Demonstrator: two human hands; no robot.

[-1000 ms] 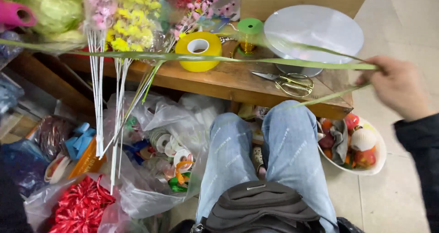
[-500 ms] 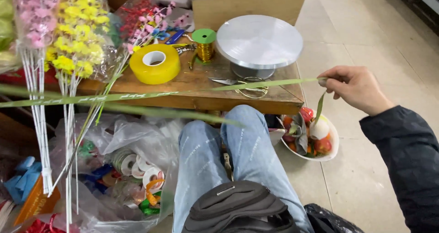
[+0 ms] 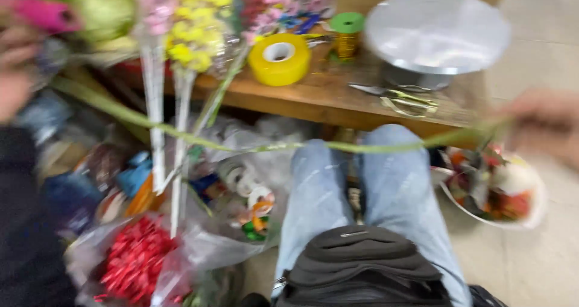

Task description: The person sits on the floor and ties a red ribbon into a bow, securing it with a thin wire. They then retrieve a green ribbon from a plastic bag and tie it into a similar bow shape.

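A long thin green ribbon [image 3: 283, 146] stretches across the view, sagging over my knees. My right hand [image 3: 543, 123], blurred at the right edge, pinches its right end. My left hand [image 3: 15, 72], blurred at the far left, is by the other end near a pink object [image 3: 45, 14]; whether it grips the ribbon I cannot tell. The ribbon passes in front of white-stemmed bunches of pink and yellow artificial flowers [image 3: 181, 23].
A wooden bench [image 3: 313, 99] carries a yellow tape roll [image 3: 279, 58], a green-capped spool [image 3: 347, 32], scissors [image 3: 398, 96] and a round metal turntable [image 3: 437, 26]. A bowl of scraps [image 3: 494, 192] sits on the floor at right. Plastic bags with red bows [image 3: 136, 265] lie at left. A dark bag [image 3: 362, 265] rests on my lap.
The view has swung left and blurred. The ribbon now sags lower over my knees, my right hand has moved toward the right edge, and my left hand has come into view.
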